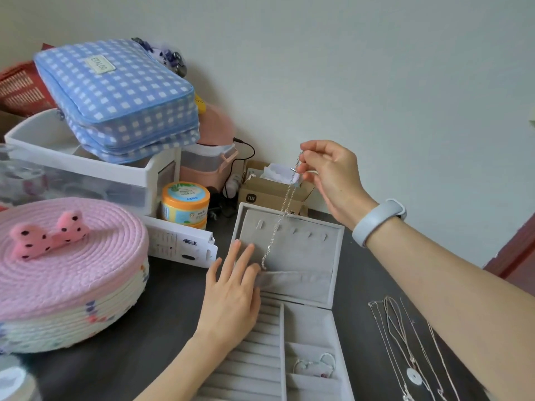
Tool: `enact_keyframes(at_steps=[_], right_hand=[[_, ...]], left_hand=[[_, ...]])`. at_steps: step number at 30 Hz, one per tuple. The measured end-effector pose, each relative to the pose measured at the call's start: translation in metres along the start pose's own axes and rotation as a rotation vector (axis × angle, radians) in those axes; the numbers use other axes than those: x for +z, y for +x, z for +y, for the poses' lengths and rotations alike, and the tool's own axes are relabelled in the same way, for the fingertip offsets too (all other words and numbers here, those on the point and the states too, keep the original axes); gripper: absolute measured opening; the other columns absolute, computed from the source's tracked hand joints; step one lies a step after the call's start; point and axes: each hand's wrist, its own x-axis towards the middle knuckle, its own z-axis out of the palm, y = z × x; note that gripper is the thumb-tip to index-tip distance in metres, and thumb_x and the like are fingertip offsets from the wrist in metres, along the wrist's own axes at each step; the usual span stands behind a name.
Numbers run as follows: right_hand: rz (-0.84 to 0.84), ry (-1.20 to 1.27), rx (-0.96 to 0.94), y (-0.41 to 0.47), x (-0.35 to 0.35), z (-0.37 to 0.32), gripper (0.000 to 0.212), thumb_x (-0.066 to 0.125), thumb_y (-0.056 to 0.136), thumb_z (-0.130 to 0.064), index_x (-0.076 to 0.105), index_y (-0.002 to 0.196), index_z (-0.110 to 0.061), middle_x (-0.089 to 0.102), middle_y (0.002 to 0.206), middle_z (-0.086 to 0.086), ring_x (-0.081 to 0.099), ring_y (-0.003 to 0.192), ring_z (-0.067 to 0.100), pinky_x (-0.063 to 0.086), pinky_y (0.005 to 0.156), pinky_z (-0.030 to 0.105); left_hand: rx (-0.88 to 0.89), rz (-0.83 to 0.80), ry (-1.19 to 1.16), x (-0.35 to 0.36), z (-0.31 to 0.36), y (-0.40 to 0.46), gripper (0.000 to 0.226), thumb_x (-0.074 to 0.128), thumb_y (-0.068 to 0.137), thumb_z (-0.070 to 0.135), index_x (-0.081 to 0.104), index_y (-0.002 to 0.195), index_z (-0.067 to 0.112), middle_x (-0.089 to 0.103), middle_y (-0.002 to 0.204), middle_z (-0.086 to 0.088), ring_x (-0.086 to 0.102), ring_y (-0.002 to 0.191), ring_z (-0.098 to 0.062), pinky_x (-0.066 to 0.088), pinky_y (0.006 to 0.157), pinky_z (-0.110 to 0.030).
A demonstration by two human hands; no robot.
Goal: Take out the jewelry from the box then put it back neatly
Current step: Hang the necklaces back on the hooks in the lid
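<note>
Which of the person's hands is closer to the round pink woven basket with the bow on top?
The left hand. It rests on the open grey jewelry box's lid, just right of the pink woven basket. The right hand is raised farther right, pinching a silver chain necklace.

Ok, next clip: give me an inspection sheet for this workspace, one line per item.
Surface: dark table, crowded on the left.
Job's things: grey jewelry box open, lid propped back; silver chain dangling before the lid; several necklaces laid out right of the box; small pieces in one compartment.
Clutter: pink woven basket, blue gingham pouch, orange-lidded tub, cardboard box.
Hands: left hand pressing the lid's pocket; right hand, fingers pinching the chain.
Cables: black cable by the wall.
Surroundings: plain wall.
</note>
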Motion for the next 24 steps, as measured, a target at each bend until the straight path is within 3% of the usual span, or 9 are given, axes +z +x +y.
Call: enact_keyframes(at_steps=[5, 9, 11, 14, 17, 19, 22, 24], right_hand=[[0.010, -0.067, -0.025, -0.001, -0.002, 0.004, 0.024, 0.047, 0.086, 0.006, 0.057, 0.078, -0.014, 0.055, 0.067, 0.002, 0.051, 0.051, 0.009, 0.040, 0.044, 0.014], [-0.259, -0.450, 0.045, -0.008, -0.007, 0.017, 0.016, 0.051, 0.087, -0.001, 0.060, 0.081, -0.012, 0.057, 0.066, -0.002, 0.051, 0.050, 0.006, 0.037, 0.042, 0.009], [-0.384, -0.586, 0.105, -0.012, -0.007, 0.029, 0.012, 0.052, 0.087, -0.004, 0.060, 0.085, -0.013, 0.057, 0.066, -0.004, 0.051, 0.054, 0.008, 0.039, 0.046, 0.008], [-0.465, -0.693, 0.103, -0.014, -0.003, 0.049, 0.019, 0.056, 0.086, -0.008, 0.059, 0.074, -0.022, 0.060, 0.067, -0.006, 0.056, 0.064, 0.009, 0.045, 0.064, 0.019], [-0.527, -0.759, 0.056, -0.014, 0.005, 0.057, 0.010, 0.058, 0.085, -0.009, 0.065, 0.084, -0.016, 0.057, 0.072, -0.010, 0.053, 0.073, 0.007, 0.041, 0.067, 0.016], [-0.544, -0.757, -0.009, -0.015, 0.011, 0.058, 0.012, 0.057, 0.086, -0.009, 0.066, 0.091, -0.015, 0.057, 0.078, -0.009, 0.049, 0.073, 0.002, 0.039, 0.068, 0.014], [-0.497, -0.730, -0.096, -0.016, 0.020, 0.059, 0.014, 0.055, 0.086, -0.008, 0.066, 0.094, -0.014, 0.061, 0.089, -0.002, 0.052, 0.077, 0.006, 0.040, 0.070, 0.015], [-0.428, -0.732, -0.147, -0.017, 0.024, 0.062, 0.013, 0.055, 0.086, -0.008, 0.065, 0.094, -0.012, 0.060, 0.085, -0.005, 0.052, 0.078, 0.010, 0.041, 0.072, 0.019]], left_hand=[[0.009, -0.001, 0.024, -0.001, 0.001, -0.001, 0.032, 0.034, 0.079, 0.025, 0.061, 0.097, 0.019, 0.050, 0.136, -0.008, 0.032, 0.135, -0.029, 0.038, 0.099, -0.049], [0.011, 0.002, 0.045, -0.002, 0.002, -0.001, 0.033, 0.034, 0.079, 0.024, 0.061, 0.096, 0.018, 0.051, 0.135, -0.010, 0.034, 0.133, -0.031, 0.038, 0.098, -0.050], [0.010, 0.004, 0.050, -0.003, 0.003, 0.000, 0.033, 0.033, 0.079, 0.023, 0.062, 0.096, 0.017, 0.051, 0.135, -0.010, 0.035, 0.133, -0.031, 0.039, 0.098, -0.050], [0.009, 0.004, 0.050, -0.003, 0.003, -0.001, 0.032, 0.035, 0.078, 0.022, 0.061, 0.096, 0.017, 0.051, 0.135, -0.010, 0.032, 0.135, -0.030, 0.040, 0.098, -0.049], [0.014, -0.009, 0.050, -0.002, 0.003, -0.002, 0.023, 0.059, 0.073, 0.017, 0.060, 0.097, 0.017, 0.050, 0.135, -0.011, 0.030, 0.135, -0.031, 0.039, 0.098, -0.049], [0.010, -0.041, 0.053, -0.002, 0.003, -0.002, 0.032, 0.071, 0.065, 0.016, 0.061, 0.096, 0.017, 0.051, 0.135, -0.011, 0.034, 0.133, -0.031, 0.039, 0.097, -0.049], [0.003, -0.049, 0.051, -0.004, 0.003, -0.001, 0.034, 0.072, 0.064, 0.015, 0.061, 0.096, 0.017, 0.051, 0.135, -0.011, 0.035, 0.133, -0.031, 0.039, 0.098, -0.048], [0.004, -0.034, 0.049, -0.004, 0.003, -0.001, 0.033, 0.071, 0.065, 0.014, 0.061, 0.097, 0.017, 0.050, 0.136, -0.011, 0.035, 0.133, -0.031, 0.038, 0.099, -0.048]])
